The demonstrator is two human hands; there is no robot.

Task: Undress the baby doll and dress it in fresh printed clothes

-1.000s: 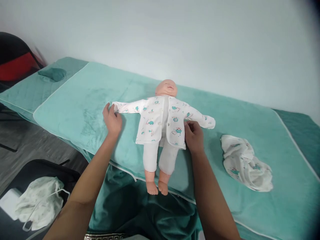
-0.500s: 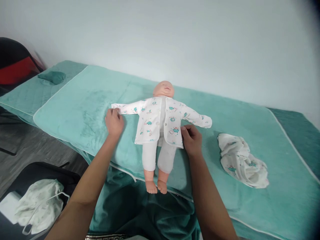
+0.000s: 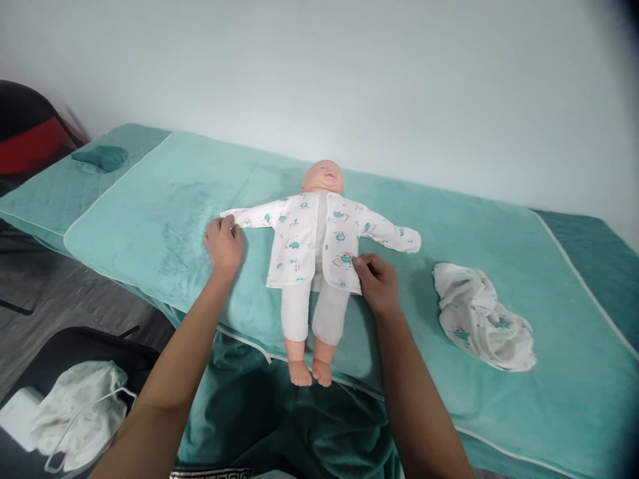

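A baby doll (image 3: 323, 175) lies on its back on a teal towel (image 3: 164, 206), arms spread. It wears a white printed jacket (image 3: 304, 243), unfastened down the front, and white trousers. My left hand (image 3: 223, 243) pinches the cuff of the sleeve stretched out to the left. My right hand (image 3: 377, 283) pinches the lower right edge of the jacket beside the doll's hip. The doll's bare feet reach the towel's front edge.
A crumpled white printed garment (image 3: 479, 318) lies on the towel to the right. A small dark green cloth (image 3: 100, 158) sits at the far left of the bed. A white bag (image 3: 74, 412) rests on a black seat at lower left. A wall runs behind the bed.
My right hand has slid left along the jacket's lower edge, toward the doll's middle. My left hand has closed on the sleeve cuff. The view shifted slightly.
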